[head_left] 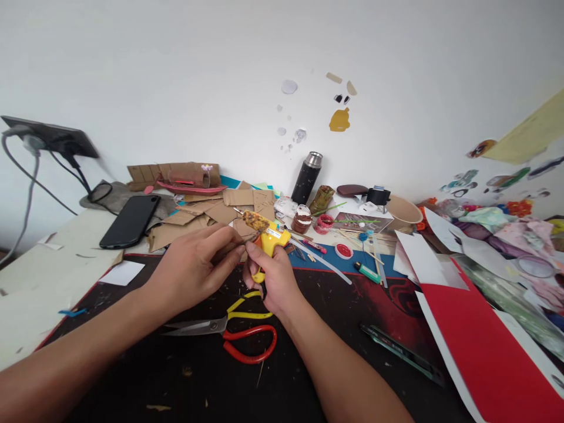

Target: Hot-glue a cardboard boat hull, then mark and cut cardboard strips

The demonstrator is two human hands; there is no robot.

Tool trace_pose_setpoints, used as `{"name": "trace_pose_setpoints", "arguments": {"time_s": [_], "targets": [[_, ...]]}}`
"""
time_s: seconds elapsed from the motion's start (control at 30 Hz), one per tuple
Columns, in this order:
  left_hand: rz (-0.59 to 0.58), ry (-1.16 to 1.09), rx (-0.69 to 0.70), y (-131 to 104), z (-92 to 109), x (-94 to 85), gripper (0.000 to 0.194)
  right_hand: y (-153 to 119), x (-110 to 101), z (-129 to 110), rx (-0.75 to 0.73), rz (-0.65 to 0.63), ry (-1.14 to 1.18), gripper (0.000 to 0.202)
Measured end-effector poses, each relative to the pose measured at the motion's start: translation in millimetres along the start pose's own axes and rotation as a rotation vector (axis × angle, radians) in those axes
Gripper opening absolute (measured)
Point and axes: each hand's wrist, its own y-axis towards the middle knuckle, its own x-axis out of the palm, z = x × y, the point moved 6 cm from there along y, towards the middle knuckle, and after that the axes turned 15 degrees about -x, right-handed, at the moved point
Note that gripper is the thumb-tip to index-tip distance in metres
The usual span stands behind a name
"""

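Note:
My right hand (277, 279) is wrapped around the handle of a yellow glue gun (274, 236). The gun's brown-stained front and metal nozzle point up and to the left. Close beside it, my left hand (200, 261) has its fingers pinched together near the gun. Whatever those fingers hold is mostly hidden; a small brownish edge shows between the hands. Below both hands lie scissors (218, 325) with one yellow and one red handle, their blades pointing left on the dark mat (198, 379).
Cardboard pieces (198, 214) and a red model boat (189, 187) are at the back left, near a black phone (131, 222). A black flask (307, 179) and paint jars (324, 224) stand behind. A utility knife (403, 354) and red sheet (493, 346) lie right.

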Motion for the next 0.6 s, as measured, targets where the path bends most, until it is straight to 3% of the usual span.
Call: {"name": "trace_pose_setpoints", "arguments": {"time_s": [0.33,0.6], "targets": [[-0.01,-0.059,-0.062,2.3,-2.1,-1.7,0.021,-0.5,0.9,-2.3,-0.013,-0.01,0.004,0.057],[-0.035,-0.039,-0.031,1.9,0.7,-1.5,0.023,-0.6,0.9,-2.3,-0.002,0.005,0.014,0.058]]}}
